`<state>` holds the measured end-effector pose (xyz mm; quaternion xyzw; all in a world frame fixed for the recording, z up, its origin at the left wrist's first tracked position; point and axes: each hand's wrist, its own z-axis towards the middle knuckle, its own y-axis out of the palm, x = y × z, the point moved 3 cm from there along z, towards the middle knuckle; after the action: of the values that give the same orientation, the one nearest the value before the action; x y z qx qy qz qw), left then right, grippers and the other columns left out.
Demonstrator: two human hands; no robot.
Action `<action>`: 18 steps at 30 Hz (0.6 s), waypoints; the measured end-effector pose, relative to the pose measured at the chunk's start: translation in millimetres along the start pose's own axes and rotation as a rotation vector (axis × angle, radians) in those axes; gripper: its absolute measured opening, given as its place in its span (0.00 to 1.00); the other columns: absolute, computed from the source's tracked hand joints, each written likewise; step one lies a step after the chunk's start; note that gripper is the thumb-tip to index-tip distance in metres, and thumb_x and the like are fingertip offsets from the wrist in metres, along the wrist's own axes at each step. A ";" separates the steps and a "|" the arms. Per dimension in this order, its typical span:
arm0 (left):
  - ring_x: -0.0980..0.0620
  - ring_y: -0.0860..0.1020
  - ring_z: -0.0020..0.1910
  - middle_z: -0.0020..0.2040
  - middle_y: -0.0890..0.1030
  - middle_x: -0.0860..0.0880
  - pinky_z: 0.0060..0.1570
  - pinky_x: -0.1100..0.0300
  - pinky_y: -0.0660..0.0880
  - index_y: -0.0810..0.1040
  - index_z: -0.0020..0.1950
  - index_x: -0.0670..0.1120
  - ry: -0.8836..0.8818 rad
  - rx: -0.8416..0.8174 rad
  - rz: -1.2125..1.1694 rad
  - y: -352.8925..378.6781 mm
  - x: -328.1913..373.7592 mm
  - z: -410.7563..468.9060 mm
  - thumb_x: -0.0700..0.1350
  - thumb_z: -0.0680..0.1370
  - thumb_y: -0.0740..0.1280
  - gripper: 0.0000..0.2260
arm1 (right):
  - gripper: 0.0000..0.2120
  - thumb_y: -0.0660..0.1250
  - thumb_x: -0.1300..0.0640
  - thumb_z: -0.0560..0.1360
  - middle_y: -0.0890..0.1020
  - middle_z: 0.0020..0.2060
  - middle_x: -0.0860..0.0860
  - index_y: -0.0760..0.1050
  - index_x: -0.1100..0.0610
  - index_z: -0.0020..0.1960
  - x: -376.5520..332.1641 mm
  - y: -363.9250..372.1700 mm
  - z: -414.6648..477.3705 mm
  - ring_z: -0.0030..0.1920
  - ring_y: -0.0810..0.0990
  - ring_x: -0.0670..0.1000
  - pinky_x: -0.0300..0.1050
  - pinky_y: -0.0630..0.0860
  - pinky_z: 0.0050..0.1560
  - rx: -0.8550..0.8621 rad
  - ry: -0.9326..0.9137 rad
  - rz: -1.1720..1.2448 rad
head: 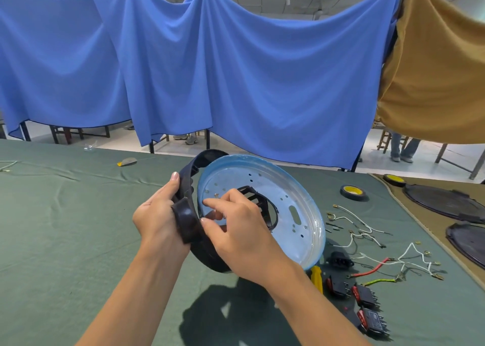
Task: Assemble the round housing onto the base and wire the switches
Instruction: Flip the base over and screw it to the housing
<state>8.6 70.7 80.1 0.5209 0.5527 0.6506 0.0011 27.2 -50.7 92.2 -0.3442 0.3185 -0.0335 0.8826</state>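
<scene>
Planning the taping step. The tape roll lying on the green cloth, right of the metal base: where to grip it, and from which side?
Pinch the tape roll across its black outer wall, coming from straight above. It lies flat on the green cloth, yellow core opening up, with bare cloth all round it; the white wires lie nearer, apart from it.

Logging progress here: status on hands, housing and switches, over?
Left hand grips black housing, held raised. Right hand at base inner face, grip unclear. Switches unwired on cloth, wires loose beside.
</scene>
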 end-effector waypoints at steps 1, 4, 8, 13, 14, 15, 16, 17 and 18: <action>0.52 0.81 0.26 0.35 0.84 0.45 0.25 0.62 0.77 0.80 0.44 0.38 -0.010 0.008 -0.010 -2.1 -0.2 1.4 0.41 0.76 0.72 0.07 | 0.16 0.65 0.56 0.78 0.72 0.47 0.51 0.76 0.58 0.65 -0.4 0.1 0.6 0.51 0.73 0.50 0.42 0.71 0.55 -0.013 -0.001 -0.004; 0.54 0.82 0.32 0.43 0.84 0.43 0.27 0.64 0.76 0.80 0.43 0.39 -0.056 0.020 0.013 -11.4 -0.1 10.1 0.41 0.77 0.71 0.06 | 0.18 0.66 0.58 0.76 0.73 0.47 0.50 0.76 0.57 0.66 -0.8 -1.3 1.7 0.51 0.75 0.49 0.41 0.75 0.54 0.005 -0.025 -0.038; 0.53 0.83 0.37 0.45 0.84 0.43 0.32 0.60 0.77 0.79 0.47 0.42 -0.156 0.044 0.143 -28.4 5.3 27.3 0.40 0.76 0.72 0.04 | 0.16 0.69 0.58 0.74 0.74 0.43 0.48 0.80 0.55 0.61 5.6 -7.1 0.4 0.45 0.75 0.46 0.28 0.69 0.45 0.093 0.011 -0.048; 0.49 0.84 0.40 0.43 0.85 0.43 0.40 0.54 0.79 0.79 0.50 0.42 -0.173 0.060 0.315 -41.0 11.1 35.0 0.52 0.71 0.77 0.16 | 0.15 0.69 0.58 0.74 0.75 0.41 0.49 0.81 0.53 0.60 4.7 -3.2 -1.3 0.44 0.74 0.47 0.37 0.73 0.47 0.098 0.019 -0.043; 0.49 0.84 0.39 0.41 0.85 0.43 0.43 0.53 0.80 0.79 0.49 0.42 -0.166 0.061 0.346 -42.2 12.2 34.2 0.55 0.68 0.78 0.20 | 0.15 0.69 0.58 0.74 0.75 0.41 0.49 0.81 0.53 0.60 4.0 -2.1 -1.0 0.44 0.74 0.47 0.38 0.74 0.47 0.085 0.015 -0.047; 0.49 0.84 0.37 0.40 0.85 0.44 0.45 0.51 0.81 0.79 0.47 0.41 -0.159 0.063 0.368 -43.1 13.0 33.1 0.57 0.66 0.79 0.22 | 0.15 0.69 0.58 0.74 0.75 0.41 0.50 0.81 0.54 0.60 3.6 -1.5 -0.8 0.44 0.74 0.46 0.38 0.74 0.47 0.077 0.012 -0.053; 0.49 0.84 0.36 0.38 0.85 0.44 0.47 0.50 0.81 0.79 0.46 0.41 -0.146 0.063 0.381 -43.8 13.7 32.1 0.57 0.65 0.79 0.22 | 0.15 0.69 0.59 0.74 0.75 0.41 0.50 0.81 0.54 0.60 3.6 -1.2 -0.7 0.43 0.74 0.46 0.37 0.75 0.46 0.072 0.011 -0.057; 0.50 0.84 0.34 0.37 0.84 0.45 0.46 0.49 0.81 0.78 0.45 0.41 -0.129 0.063 0.383 -43.9 14.0 31.6 0.55 0.65 0.80 0.21 | 0.15 0.69 0.59 0.74 0.75 0.41 0.49 0.81 0.54 0.60 3.8 -1.0 -0.4 0.43 0.74 0.46 0.37 0.75 0.46 0.067 0.013 -0.061; 0.50 0.84 0.33 0.34 0.84 0.46 0.45 0.50 0.81 0.78 0.44 0.41 -0.112 0.064 0.380 -44.3 13.8 30.9 0.53 0.66 0.80 0.19 | 0.14 0.69 0.59 0.74 0.75 0.40 0.49 0.81 0.54 0.59 3.9 -1.0 -0.2 0.43 0.74 0.46 0.37 0.75 0.46 0.064 0.014 -0.064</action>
<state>-2.2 118.1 52.7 0.6508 0.4640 0.5913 -0.1073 30.3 -52.7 90.6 -0.3256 0.3121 -0.0742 0.8894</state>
